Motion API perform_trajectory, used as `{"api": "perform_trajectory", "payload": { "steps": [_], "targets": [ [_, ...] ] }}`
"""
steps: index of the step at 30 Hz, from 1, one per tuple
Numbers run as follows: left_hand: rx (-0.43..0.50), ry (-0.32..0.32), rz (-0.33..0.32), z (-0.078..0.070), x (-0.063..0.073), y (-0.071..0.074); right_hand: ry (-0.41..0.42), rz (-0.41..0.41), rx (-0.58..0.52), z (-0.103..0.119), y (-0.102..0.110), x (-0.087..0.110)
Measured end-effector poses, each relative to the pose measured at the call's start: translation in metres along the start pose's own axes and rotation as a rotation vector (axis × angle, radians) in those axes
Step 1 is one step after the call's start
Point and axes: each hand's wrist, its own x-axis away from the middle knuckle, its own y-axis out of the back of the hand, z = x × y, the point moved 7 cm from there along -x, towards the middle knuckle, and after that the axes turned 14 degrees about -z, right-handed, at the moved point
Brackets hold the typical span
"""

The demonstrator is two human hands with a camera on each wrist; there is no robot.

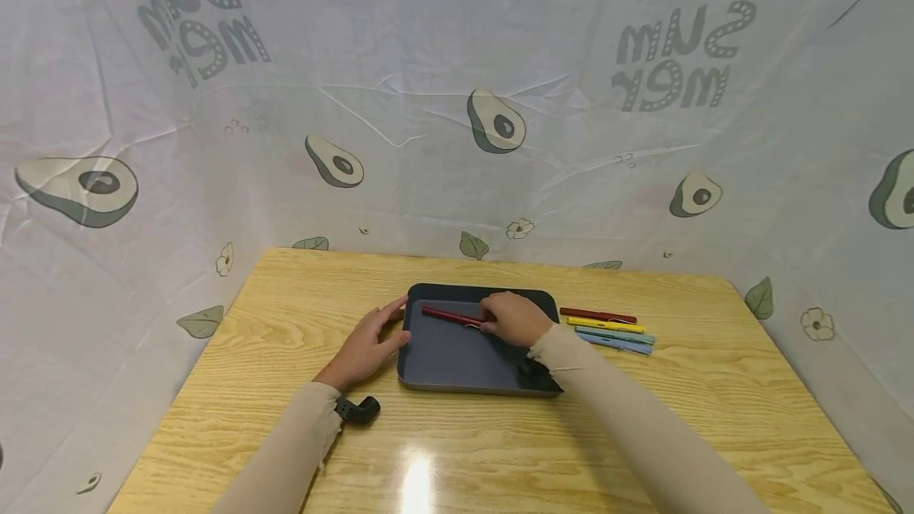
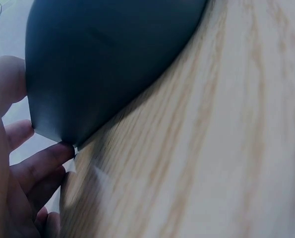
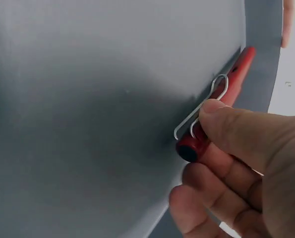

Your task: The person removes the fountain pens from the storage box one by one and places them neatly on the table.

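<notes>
A dark grey rectangular tray (image 1: 464, 363) lies on the wooden table. Inside it, my right hand (image 1: 516, 318) pinches a dark red pen (image 1: 446, 314) between thumb and fingers, near its wire-clip end. The right wrist view shows the clip and the black end cap of this pen (image 3: 244, 69) close up; its other end points toward the tray wall. At the tray's left side rests my left hand (image 1: 366, 347), thumb and index finger spread along the rim. In the left wrist view its fingertips (image 2: 45, 161) touch the tray's outer wall (image 2: 102, 64).
Right of the tray lie a dark red pen (image 1: 598, 316), a yellow pen (image 1: 607, 325), a green pen (image 1: 616, 335) and a blue pen (image 1: 616, 345), roughly side by side. A white sheet (image 1: 428, 181) printed with avocados hangs behind the table (image 1: 500, 450).
</notes>
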Motion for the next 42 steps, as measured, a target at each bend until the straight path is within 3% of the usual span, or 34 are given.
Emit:
{"api": "perform_trajectory", "payload": {
  "steps": [13,30,42],
  "targets": [
    [0.001,-0.007,-0.001,-0.003,0.001,0.000,0.061,-0.014,-0.034,-0.003,0.002,0.006],
    [0.003,-0.005,-0.004,-0.006,0.001,0.000,0.075,-0.082,-0.072,-0.016,0.032,0.026],
    [0.001,-0.001,0.006,-0.002,0.003,-0.001,0.022,-0.154,-0.095,-0.032,0.064,0.047]
  ]
}}
